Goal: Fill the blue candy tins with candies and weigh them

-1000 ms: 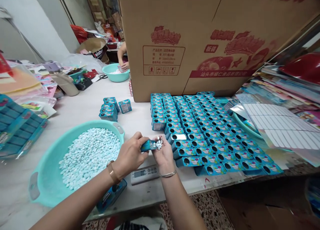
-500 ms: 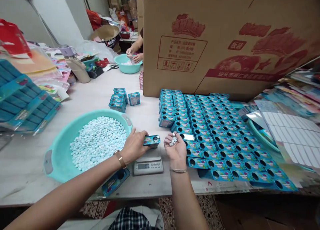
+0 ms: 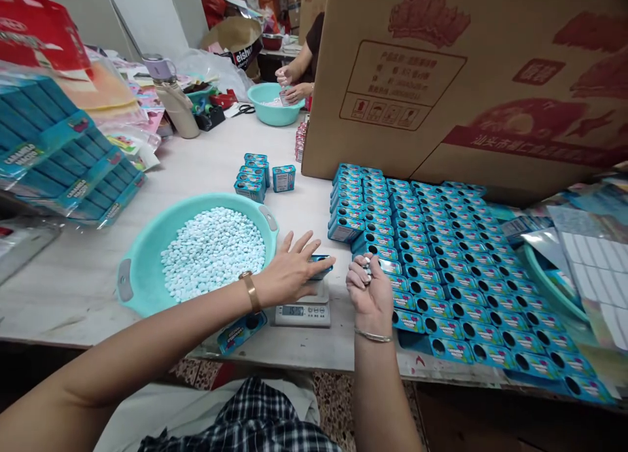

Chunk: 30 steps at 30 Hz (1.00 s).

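Note:
My left hand (image 3: 289, 270) hovers with fingers spread over a small blue tin (image 3: 320, 265) that sits on a little digital scale (image 3: 304, 311). The tin shows only past my fingertips. My right hand (image 3: 369, 288) is curled beside it, closed on a few white candies (image 3: 366, 263). A teal basin (image 3: 142, 269) heaped with white candies (image 3: 213, 250) stands left of the scale. Rows of several open blue tins (image 3: 441, 256) cover the table to the right.
A big cardboard box (image 3: 466, 79) stands behind the tins. A small stack of tins (image 3: 262, 176) lies mid-table. Blue packs (image 3: 59, 157) pile at left. A bottle (image 3: 174, 102) and another person's hands over a second basin (image 3: 273, 105) are at the far end. A sticker sheet (image 3: 596, 262) lies at right.
My left hand set the blue tin on the scale and let go, fingers now spread. My right hand closed round the candies. The view tilted down and back.

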Motion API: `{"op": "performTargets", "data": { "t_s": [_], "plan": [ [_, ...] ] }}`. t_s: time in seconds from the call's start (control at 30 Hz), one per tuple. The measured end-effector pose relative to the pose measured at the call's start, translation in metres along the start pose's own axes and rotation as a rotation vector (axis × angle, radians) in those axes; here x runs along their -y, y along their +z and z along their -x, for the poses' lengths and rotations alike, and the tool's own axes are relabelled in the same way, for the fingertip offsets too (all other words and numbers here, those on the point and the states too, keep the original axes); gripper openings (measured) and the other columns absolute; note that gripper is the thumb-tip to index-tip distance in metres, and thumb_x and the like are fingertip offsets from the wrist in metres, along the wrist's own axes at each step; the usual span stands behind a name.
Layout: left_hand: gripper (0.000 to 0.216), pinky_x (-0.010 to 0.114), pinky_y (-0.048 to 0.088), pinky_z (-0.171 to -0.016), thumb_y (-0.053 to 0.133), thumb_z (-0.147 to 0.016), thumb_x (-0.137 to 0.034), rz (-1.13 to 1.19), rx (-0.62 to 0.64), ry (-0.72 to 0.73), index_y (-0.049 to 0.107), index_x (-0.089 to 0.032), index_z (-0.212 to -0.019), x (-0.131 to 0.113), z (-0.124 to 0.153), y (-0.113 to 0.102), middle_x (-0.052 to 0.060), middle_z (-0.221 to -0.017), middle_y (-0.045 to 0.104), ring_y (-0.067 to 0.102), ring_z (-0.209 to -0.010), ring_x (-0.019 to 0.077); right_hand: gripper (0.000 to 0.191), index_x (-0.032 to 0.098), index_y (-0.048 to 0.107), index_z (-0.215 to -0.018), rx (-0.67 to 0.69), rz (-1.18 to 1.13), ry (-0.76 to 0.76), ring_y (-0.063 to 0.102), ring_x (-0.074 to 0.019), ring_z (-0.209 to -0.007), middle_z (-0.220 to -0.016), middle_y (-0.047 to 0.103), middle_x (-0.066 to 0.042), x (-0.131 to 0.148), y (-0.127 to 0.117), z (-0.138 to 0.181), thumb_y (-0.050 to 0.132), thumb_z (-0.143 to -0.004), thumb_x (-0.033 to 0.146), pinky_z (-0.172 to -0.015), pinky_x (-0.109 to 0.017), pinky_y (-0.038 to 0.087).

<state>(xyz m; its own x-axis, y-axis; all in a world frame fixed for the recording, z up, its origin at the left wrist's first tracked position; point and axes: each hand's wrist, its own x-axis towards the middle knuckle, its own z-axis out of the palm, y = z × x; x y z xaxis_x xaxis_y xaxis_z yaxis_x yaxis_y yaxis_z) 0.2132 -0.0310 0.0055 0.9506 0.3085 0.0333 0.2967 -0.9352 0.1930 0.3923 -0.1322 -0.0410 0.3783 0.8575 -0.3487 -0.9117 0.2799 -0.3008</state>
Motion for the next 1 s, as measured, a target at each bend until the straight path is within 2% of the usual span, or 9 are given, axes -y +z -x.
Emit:
{"op": "performTargets", "data": {
  "t_s": [0.07,0.13,0.23,0.33,0.4,0.53,0.77,1.0],
  "plan": [
    [0.067,0.071,0.018,-0.109,0.074,-0.078,-0.035,0.022,-0.010,0.011,0.046,-0.026,-0.138,0.002,0.004,0.002,0.018,-0.149,0.040,0.022,-0.144,0.0429,0.015,0.019,0.050,-0.083,-0.020,-0.009,0.003,0.036,-0.0017,-0.040,-0.067,0.046,0.006,0.001,0.001,0.002,0.048,-0.098,0.023,-0.033,-0.011,0.030],
    [0.048,0.069,0.020,-0.110,0.070,-0.082,-0.037,0.101,-0.077,0.021,0.056,-0.023,-0.125,0.007,0.011,-0.003,0.016,-0.144,0.047,0.027,-0.143,0.0400,0.018,0.019,0.050,-0.084,-0.036,-0.026,0.003,0.036,-0.0017,-0.040,-0.067,0.046,0.006,0.001,0.001,0.004,0.042,-0.100,0.024,-0.032,-0.011,0.030],
    [0.019,0.057,0.030,-0.112,0.064,-0.087,-0.035,0.284,-0.298,-0.013,0.063,-0.020,-0.099,0.016,0.023,-0.020,0.011,-0.129,0.060,0.040,-0.137,0.0310,0.020,0.019,0.050,-0.084,-0.036,-0.038,0.007,0.036,-0.0018,-0.040,-0.066,0.046,0.006,0.001,0.002,0.006,0.040,-0.101,0.024,-0.033,-0.011,0.030],
    [0.011,0.046,0.040,-0.108,0.064,-0.088,-0.030,0.418,-0.505,-0.101,0.063,-0.020,-0.092,0.025,0.033,-0.036,0.009,-0.117,0.066,0.051,-0.128,0.0248,0.017,0.020,0.050,-0.083,-0.030,-0.010,0.014,0.037,-0.0016,-0.041,-0.066,0.046,0.006,0.001,0.002,0.005,0.046,-0.099,0.023,-0.034,-0.010,0.032],
    [0.012,0.044,0.042,-0.107,0.065,-0.087,-0.029,0.460,-0.550,-0.147,0.063,-0.020,-0.094,0.030,0.040,-0.040,0.009,-0.115,0.067,0.055,-0.123,0.0237,0.015,0.020,0.050,-0.083,-0.032,0.017,0.014,0.037,-0.0014,-0.041,-0.066,0.046,0.006,0.001,0.002,0.004,0.049,-0.097,0.023,-0.035,-0.010,0.033],
    [0.016,0.043,0.043,-0.105,0.066,-0.086,-0.031,0.492,-0.519,-0.217,0.065,-0.020,-0.098,0.037,0.054,-0.034,0.008,-0.113,0.068,0.058,-0.118,0.0234,0.013,0.019,0.053,-0.085,-0.037,0.125,-0.032,0.033,-0.0008,-0.040,-0.067,0.046,0.006,0.001,0.004,0.005,0.053,-0.096,0.026,-0.033,-0.010,0.029],
    [0.019,0.040,0.045,-0.102,0.064,-0.088,-0.033,0.532,-0.435,-0.245,0.065,-0.022,-0.103,0.033,0.063,-0.022,0.006,-0.112,0.067,0.059,-0.115,0.0221,0.026,0.019,0.058,-0.085,-0.001,0.558,-0.124,0.028,0.0002,-0.038,-0.061,0.043,0.008,-0.005,0.012,0.006,0.072,-0.080,0.041,-0.032,-0.010,0.024],
    [0.023,0.042,0.045,-0.101,0.063,-0.088,-0.035,0.515,-0.398,-0.220,0.063,-0.023,-0.108,0.028,0.064,-0.015,0.006,-0.114,0.067,0.058,-0.114,0.0220,0.028,0.020,0.059,-0.083,0.039,0.801,-0.182,0.024,-0.0013,-0.039,-0.061,0.043,0.007,-0.012,0.015,0.002,0.067,-0.082,0.047,-0.035,-0.014,0.017]
  ]
}}
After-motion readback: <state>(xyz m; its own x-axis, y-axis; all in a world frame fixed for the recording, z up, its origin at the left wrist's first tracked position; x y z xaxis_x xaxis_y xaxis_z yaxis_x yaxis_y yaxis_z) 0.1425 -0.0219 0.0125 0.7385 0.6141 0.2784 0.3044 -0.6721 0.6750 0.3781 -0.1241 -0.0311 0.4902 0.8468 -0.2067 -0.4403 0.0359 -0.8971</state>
